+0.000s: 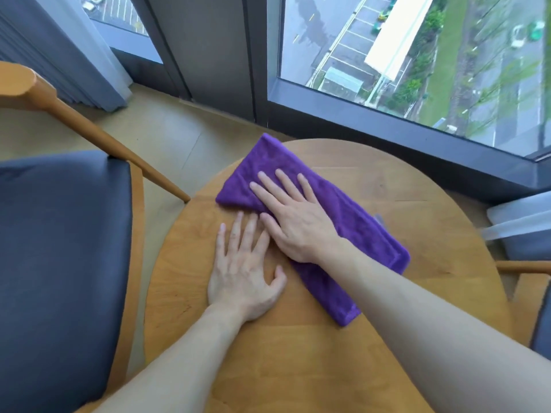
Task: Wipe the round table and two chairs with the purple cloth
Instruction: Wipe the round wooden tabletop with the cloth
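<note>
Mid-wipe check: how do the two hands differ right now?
The right hand lies flat on the purple cloth; the left hand lies flat on the bare table beside the cloth. The right hand reaches farther from the person than the left, and its fingers point toward the window's left, while the left's point straighter ahead. Both have straight fingers and grip nothing.
</note>
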Action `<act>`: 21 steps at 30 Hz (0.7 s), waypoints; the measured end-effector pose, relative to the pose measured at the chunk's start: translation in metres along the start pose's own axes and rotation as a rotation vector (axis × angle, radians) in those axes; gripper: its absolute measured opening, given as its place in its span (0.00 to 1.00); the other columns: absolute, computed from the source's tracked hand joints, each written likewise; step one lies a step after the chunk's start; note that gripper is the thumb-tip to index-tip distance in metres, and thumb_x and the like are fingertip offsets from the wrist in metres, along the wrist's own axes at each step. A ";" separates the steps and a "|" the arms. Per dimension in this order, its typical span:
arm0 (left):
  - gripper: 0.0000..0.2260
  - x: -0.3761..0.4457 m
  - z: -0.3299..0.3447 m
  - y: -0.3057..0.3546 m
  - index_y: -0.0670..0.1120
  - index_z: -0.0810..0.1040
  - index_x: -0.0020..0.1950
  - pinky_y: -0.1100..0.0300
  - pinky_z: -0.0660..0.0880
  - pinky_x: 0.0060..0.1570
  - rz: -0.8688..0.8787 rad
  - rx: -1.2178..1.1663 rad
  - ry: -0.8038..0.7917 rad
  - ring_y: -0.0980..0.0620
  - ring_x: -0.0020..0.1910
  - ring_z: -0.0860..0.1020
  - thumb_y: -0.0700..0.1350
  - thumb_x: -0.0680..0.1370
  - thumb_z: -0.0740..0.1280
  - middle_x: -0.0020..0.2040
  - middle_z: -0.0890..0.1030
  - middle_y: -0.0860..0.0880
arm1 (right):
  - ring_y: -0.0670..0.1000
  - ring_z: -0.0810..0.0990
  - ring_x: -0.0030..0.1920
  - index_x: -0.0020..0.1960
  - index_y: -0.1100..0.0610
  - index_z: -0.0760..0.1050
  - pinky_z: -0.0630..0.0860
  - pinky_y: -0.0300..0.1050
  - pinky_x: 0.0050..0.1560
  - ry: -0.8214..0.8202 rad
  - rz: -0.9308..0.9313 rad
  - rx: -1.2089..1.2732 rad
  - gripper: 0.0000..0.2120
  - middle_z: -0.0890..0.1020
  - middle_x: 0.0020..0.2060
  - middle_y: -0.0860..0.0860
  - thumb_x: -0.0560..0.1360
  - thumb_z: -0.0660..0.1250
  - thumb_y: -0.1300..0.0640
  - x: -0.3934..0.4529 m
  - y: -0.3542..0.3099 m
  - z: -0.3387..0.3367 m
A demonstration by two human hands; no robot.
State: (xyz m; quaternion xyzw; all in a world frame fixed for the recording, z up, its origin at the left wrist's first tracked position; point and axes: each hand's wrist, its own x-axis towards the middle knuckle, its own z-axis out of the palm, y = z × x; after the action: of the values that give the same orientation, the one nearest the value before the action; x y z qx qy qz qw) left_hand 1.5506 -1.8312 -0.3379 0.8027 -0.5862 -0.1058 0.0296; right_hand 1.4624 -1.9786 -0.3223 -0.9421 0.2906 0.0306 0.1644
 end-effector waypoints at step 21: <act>0.38 -0.003 0.000 0.002 0.52 0.59 0.82 0.41 0.47 0.80 -0.018 0.004 -0.003 0.46 0.83 0.47 0.58 0.72 0.60 0.84 0.51 0.48 | 0.54 0.45 0.83 0.84 0.49 0.49 0.39 0.59 0.80 0.168 0.626 -0.040 0.33 0.49 0.84 0.48 0.80 0.48 0.42 -0.017 0.062 -0.005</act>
State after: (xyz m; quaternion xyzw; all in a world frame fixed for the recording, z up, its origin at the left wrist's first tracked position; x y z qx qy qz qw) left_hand 1.5477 -1.8292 -0.3370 0.8078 -0.5793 -0.1060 0.0263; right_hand 1.4138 -2.0191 -0.3334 -0.8091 0.5783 0.0074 0.1039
